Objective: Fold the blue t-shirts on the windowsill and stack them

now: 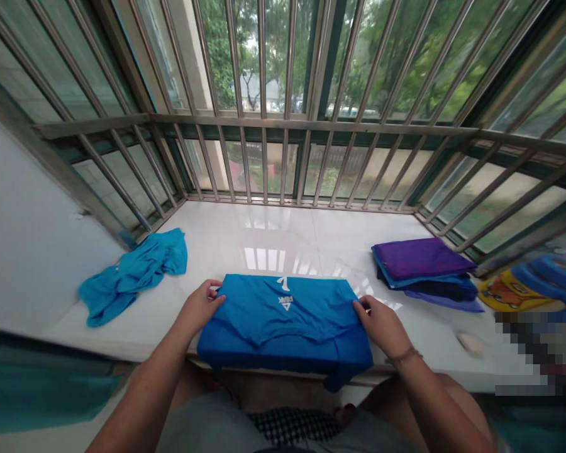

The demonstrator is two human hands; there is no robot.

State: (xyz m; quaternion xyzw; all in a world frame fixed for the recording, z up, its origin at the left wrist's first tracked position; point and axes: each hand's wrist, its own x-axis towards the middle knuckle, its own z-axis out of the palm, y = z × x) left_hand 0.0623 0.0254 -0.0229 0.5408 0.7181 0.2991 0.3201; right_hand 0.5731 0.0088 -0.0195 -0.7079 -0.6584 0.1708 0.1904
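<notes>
A blue T-shirt (283,314) with a white printed logo lies in front of me on the white sill, partly folded, its collar side toward me and its lower part hanging over the front edge. At its left edge, my left hand (205,305) pinches the fabric between thumb and fingers. My right hand (377,321) pinches the opposite edge in the same way. Between the two hands the cloth is spread fairly flat, with slight wrinkles near the collar.
A crumpled light-blue garment (136,274) lies on the left of the sill (306,236). Folded clothes (424,267), purple on top, are stacked at the right. Beyond them stands a yellow and blue container (523,286). Metal window bars (306,126) enclose the back.
</notes>
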